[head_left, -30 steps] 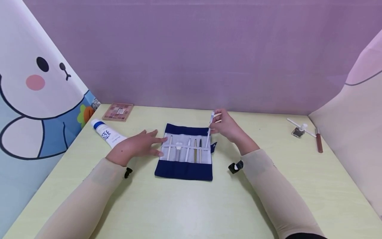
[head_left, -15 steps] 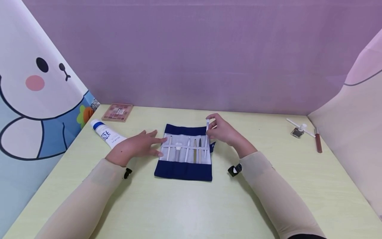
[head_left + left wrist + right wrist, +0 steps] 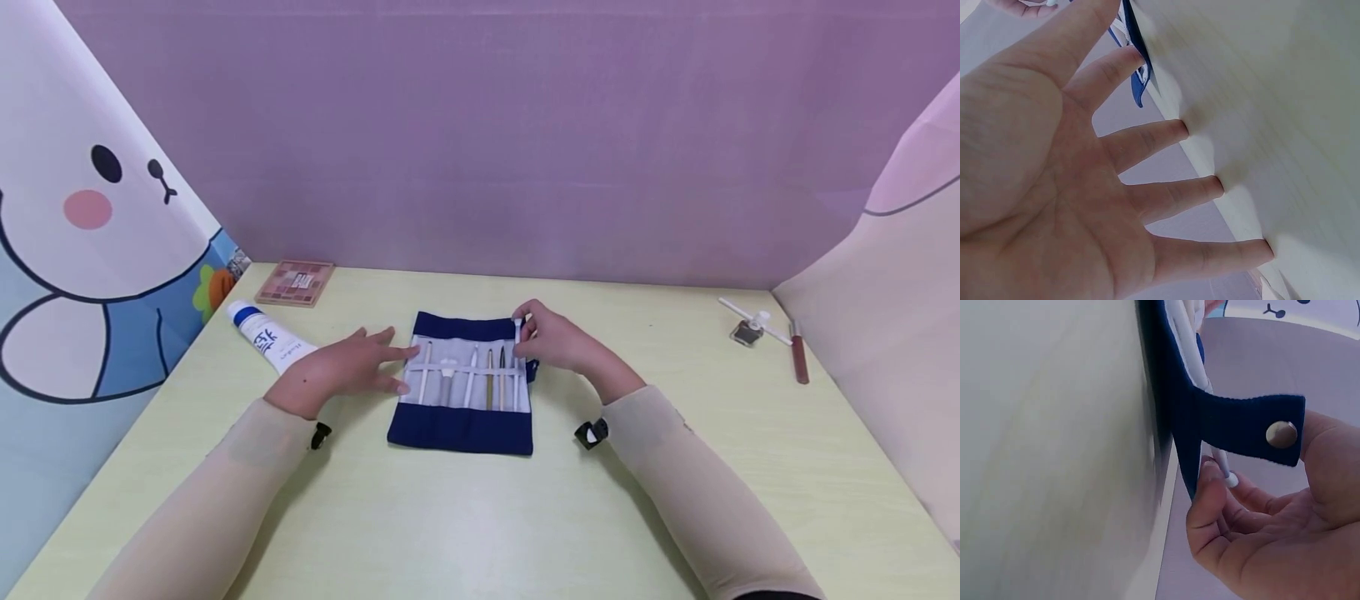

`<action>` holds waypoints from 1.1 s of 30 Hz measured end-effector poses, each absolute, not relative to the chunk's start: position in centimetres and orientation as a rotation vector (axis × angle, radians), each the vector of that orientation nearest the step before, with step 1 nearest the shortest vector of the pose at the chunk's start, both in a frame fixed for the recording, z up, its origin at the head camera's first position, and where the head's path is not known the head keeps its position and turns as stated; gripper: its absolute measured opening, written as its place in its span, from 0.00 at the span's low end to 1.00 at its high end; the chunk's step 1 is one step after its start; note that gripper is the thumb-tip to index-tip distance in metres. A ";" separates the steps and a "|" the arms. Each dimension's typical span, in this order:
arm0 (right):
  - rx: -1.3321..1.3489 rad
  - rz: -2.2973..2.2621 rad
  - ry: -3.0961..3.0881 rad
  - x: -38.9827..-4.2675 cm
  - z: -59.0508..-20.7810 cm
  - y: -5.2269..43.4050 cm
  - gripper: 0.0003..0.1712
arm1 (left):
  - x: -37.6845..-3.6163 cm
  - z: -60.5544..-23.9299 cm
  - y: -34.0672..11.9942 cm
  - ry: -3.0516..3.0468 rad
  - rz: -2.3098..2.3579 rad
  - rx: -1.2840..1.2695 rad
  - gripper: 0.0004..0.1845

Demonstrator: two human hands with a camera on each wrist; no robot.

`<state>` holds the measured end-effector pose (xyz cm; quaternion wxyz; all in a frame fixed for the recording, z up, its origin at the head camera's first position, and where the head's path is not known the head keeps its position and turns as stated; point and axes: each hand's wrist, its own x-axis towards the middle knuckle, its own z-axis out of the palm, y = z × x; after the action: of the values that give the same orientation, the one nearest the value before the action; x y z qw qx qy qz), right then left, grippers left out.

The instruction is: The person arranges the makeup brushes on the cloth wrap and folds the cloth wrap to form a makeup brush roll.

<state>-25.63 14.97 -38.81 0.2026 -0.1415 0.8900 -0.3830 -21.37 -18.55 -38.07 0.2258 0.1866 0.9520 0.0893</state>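
A navy fabric brush roll lies unrolled in the middle of the table, with several slim brushes under its white band. My left hand lies flat beside it, straight fingers pressing its left edge; the left wrist view shows the open palm with fingertips on the table by the navy edge. My right hand pinches the top of a white brush standing in the rightmost slot. In the right wrist view the brush end sits between my fingers, next to the roll's snap strap.
A white tube with a blue cap and an eyeshadow palette lie at the back left. At the far right are a small compact with a white stick and a brown lip tube. Backdrop panels wall in the table.
My right hand has brought the white brush down and toward me, sliding it into the roll's rightmost slot. The left hand has stayed in place.
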 end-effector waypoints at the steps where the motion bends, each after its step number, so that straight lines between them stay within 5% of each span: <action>1: -0.403 -1.054 2.484 -25.6 -38.9 14.9 0.33 | -21.4 -38.1 -18.6 2.625 0.244 0.515 0.40; 13: -0.534 -0.683 2.530 -25.1 -39.4 14.8 0.17 | -21.4 -38.3 -18.7 2.624 0.247 0.514 0.40; 33: -0.535 -0.751 2.551 -24.8 -38.9 14.9 0.18 | -21.3 -38.3 -18.8 2.653 0.242 0.541 0.40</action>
<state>-24.79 14.91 -38.94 0.2130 -0.1926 0.9189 -0.2704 -21.31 -18.80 -38.30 0.2100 0.1947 0.9542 0.0869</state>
